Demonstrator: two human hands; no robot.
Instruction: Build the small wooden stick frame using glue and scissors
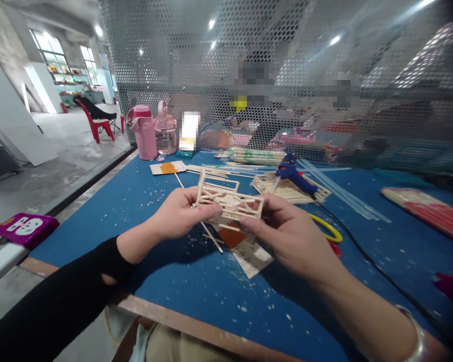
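Between my two hands is a small frame built of thin wooden sticks, held up above the blue table. My left hand grips its left end, thumb along the near side. At the right end, my right hand pinches it between thumb and fingers. Under the frame lies a white and orange card beside a loose wooden stick. Beyond my right hand, a blue glue gun rests on a flat panel of sticks.
Clear glue sticks and bagged wooden sticks lie at the back, before a perforated metal screen. A pink flask stands back left. A purple power strip sits at the left edge. The black cord runs along the right.
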